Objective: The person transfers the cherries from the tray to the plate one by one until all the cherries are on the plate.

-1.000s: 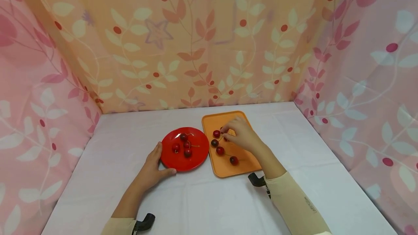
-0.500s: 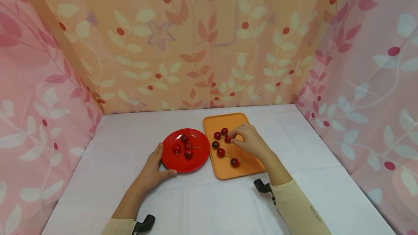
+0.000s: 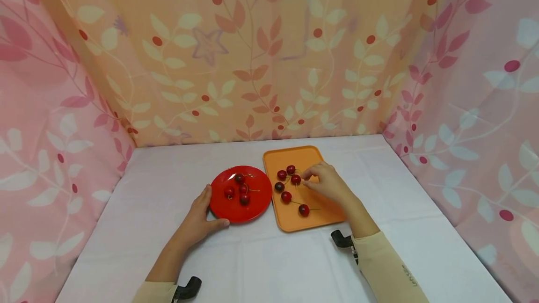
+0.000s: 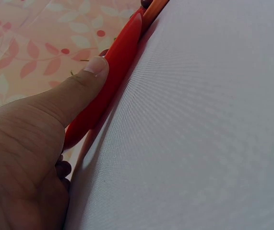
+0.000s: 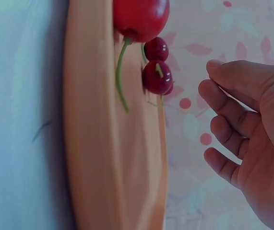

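Observation:
My left hand (image 3: 194,221) holds the rim of a red plate (image 3: 257,209), thumb at the near edge and fingers along the left side. In the left wrist view the thumb (image 4: 74,91) presses against the plate's outer edge. Several dark red cherries (image 3: 244,198) with stems lie on the plate. On the orange tray (image 3: 290,223) to its right are several more cherries (image 3: 286,197). My right hand (image 3: 330,182) hovers over the tray, fingertips close beside one cherry (image 3: 295,179). The right wrist view shows its fingers loosely bent, with nothing between them.
A white cloth (image 3: 168,167) covers the table. Patterned fabric stands behind it (image 3: 261,83) and along both sides. The plate and tray sit edge to edge. Black wrist mounts (image 3: 342,239) stick out from both sleeves.
My right hand has drawn back a little to the right, uncovering cherries that its fingers partly hid. The left hand keeps its place on the plate. The head view has shifted slightly.

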`<state>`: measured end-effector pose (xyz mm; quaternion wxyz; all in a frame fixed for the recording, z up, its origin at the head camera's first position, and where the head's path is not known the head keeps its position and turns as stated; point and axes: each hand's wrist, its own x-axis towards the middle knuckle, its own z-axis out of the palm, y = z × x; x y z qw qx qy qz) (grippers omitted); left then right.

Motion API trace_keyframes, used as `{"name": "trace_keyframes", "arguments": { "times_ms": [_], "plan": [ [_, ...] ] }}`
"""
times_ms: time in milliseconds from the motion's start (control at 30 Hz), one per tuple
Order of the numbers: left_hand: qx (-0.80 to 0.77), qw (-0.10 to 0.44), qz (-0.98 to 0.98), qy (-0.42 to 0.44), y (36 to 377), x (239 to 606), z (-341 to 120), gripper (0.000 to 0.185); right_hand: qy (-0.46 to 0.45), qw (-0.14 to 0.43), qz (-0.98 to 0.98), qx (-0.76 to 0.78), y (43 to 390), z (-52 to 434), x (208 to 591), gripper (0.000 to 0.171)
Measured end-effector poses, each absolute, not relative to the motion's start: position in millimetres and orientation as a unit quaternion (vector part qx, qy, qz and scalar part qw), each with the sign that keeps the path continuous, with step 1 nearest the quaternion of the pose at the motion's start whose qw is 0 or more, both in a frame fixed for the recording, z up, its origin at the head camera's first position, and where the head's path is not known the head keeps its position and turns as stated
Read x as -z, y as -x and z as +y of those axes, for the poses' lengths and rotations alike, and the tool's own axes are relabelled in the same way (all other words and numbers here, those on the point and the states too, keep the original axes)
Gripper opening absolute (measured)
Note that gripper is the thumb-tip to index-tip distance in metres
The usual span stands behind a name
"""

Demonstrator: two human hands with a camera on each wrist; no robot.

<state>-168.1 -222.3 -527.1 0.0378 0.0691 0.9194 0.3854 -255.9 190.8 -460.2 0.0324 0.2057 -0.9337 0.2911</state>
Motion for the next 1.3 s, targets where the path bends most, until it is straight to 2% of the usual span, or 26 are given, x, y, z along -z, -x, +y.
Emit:
{"name": "trace_keyframes", "arguments": {
  "times_ms": [767,1000,1300],
  "plan": [
    [-0.385,0.039,0.92,-0.063,168,528,-221,0.131,-0.186,-0.055,-0.92,-0.34,269,200,489,0.005],
    [-0.387,0.035,0.919,-0.067,167,528,-221,0.13,-0.221,-0.047,-0.916,-0.332,270,199,494,0.004],
    [-0.388,0.034,0.918,-0.072,168,528,-221,0.129,-0.212,-0.041,-0.924,-0.315,269,197,496,0.007]
  ]
}}
